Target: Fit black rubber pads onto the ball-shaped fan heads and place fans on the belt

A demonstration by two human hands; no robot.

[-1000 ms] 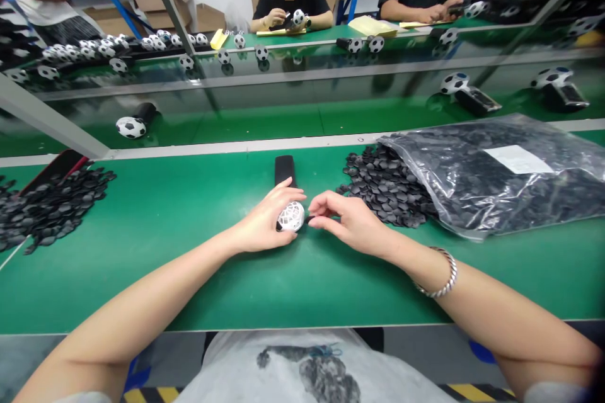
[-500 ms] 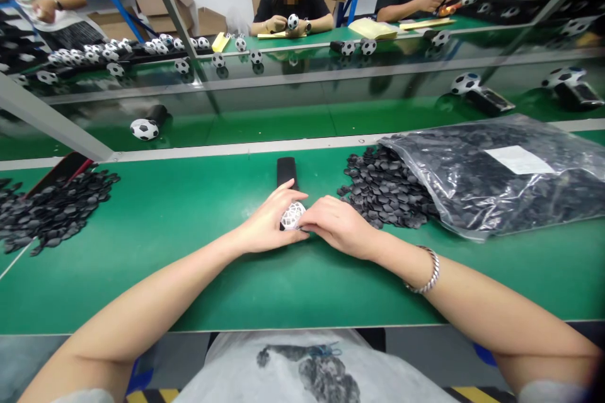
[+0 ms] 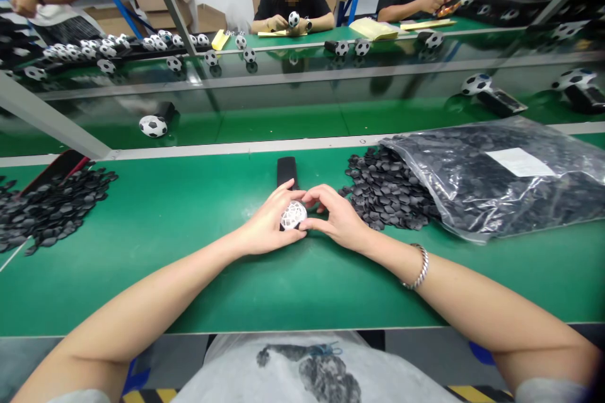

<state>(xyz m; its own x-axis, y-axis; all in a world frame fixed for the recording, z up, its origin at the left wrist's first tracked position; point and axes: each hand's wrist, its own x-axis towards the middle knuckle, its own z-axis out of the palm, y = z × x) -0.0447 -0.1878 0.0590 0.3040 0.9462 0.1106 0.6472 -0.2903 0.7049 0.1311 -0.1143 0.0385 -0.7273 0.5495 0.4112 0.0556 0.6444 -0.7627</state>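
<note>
A small white openwork soccer ball (image 3: 293, 215) with dark gaps is at the front end of a black rectangular piece (image 3: 286, 171) on the green table. My left hand (image 3: 273, 220) is wrapped round the ball's left side, thumb in front and fingers behind. My right hand (image 3: 333, 217) grips the opposite side, its thumb at the lower right edge and its forefinger at the upper right. Whether a small black patch is between the right fingers cannot be made out. A pile of black patches (image 3: 387, 192) lies to the right of my right hand.
A clear plastic bag (image 3: 529, 195) of black patches lies at right; another pile of patches (image 3: 70, 208) lies at left. Beyond a metal rail (image 3: 246, 147), a green conveyor belt (image 3: 293, 119) carries a finished soccer ball (image 3: 154, 126) and others. Several people sit or stand across.
My right hand has gone from a pinch at the ball's lower right edge to a wider hold round its side. Near-belt balls have shifted right, and balls on the farther belt left.
</note>
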